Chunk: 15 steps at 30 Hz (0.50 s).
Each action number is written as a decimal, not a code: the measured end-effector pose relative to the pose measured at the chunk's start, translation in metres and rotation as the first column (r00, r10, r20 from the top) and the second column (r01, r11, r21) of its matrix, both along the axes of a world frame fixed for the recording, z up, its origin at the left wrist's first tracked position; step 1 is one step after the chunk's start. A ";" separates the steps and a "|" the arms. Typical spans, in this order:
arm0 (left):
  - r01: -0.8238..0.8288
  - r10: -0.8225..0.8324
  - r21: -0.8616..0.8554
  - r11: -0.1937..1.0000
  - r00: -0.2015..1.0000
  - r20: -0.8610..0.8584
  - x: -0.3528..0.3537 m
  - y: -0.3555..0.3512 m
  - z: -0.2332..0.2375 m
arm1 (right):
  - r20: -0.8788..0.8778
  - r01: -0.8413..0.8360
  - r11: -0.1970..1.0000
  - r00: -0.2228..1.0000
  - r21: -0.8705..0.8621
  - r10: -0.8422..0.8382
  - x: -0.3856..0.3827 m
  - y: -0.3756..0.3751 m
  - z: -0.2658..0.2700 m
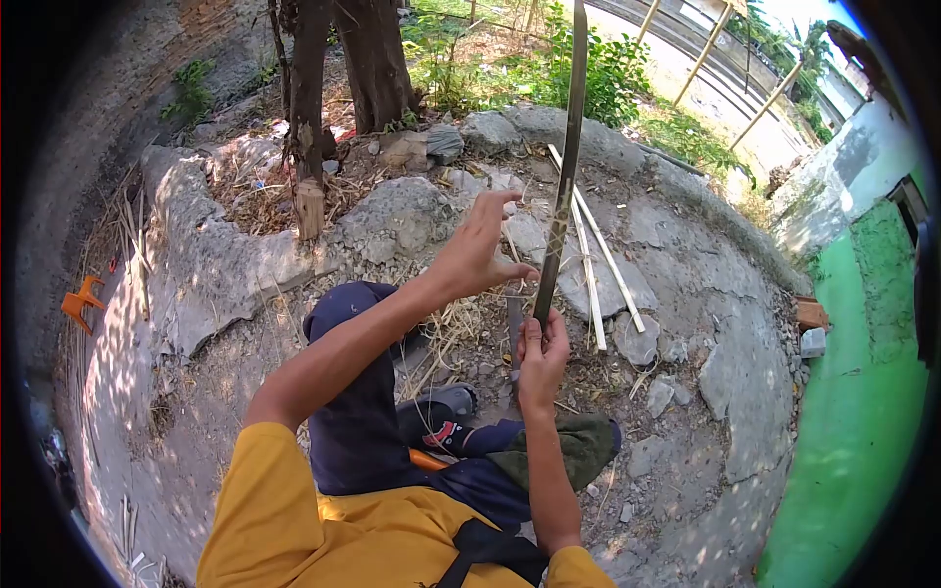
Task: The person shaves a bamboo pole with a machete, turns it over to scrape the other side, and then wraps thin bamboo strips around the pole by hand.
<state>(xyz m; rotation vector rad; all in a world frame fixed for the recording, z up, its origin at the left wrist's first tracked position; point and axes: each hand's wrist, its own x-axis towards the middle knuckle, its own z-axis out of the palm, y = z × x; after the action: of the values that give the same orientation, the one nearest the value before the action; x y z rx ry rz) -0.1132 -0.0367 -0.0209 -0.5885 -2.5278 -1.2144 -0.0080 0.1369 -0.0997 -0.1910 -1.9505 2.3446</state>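
The bamboo strip [561, 206] is green-brown cane, its skin smooth and faintly glossy, while the split slats [591, 265] on the ground are paler, dry and matt. The ground [706, 245] is rough, cracked concrete (the green floor [863, 412] beside it looks painted and smoother). The yellow shirt [323, 529] is matt cloth.

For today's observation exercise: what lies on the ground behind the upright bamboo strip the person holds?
Behind the bamboo strip, pale split sticks lie on cracked concrete among stones. The right hand covers the strip's lower end, so the ground there is hidden.
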 end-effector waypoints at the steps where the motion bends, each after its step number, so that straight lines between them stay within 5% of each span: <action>1: 0.030 -0.074 0.171 0.985 0.963 0.258 -0.004 -0.002 0.000 | -0.042 -0.013 1.000 0.999 -0.007 0.013 -0.001 -0.002 0.001; 2: 0.029 -0.073 0.171 0.985 0.963 0.258 -0.006 -0.003 0.000 | -0.084 -0.028 1.000 0.996 -0.012 0.027 -0.001 -0.004 0.003; 4: 0.214 -0.327 0.281 0.936 0.824 0.462 -0.013 -0.005 -0.008 | -0.116 -0.037 0.999 0.993 -0.022 0.034 0.001 -0.009 0.008; 6: 0.267 -0.404 0.369 0.890 0.837 0.370 -0.012 -0.001 -0.013 | -0.148 -0.044 0.998 0.988 -0.033 0.039 0.002 -0.011 0.014; 8: 0.333 -0.569 0.520 0.787 0.716 0.403 -0.009 -0.002 -0.001 | -0.180 -0.079 0.995 0.981 -0.054 0.068 0.003 -0.011 0.021; 15: 0.322 -0.635 0.632 0.705 0.683 0.360 -0.004 -0.003 0.007 | -0.240 -0.171 0.983 0.959 -0.070 0.149 0.009 -0.010 0.037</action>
<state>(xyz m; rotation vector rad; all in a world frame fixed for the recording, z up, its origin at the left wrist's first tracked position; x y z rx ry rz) -0.1169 -0.0399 -0.0139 -0.9269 -2.2894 -2.5191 0.0006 0.1270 -0.0630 0.2378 -1.8123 2.4245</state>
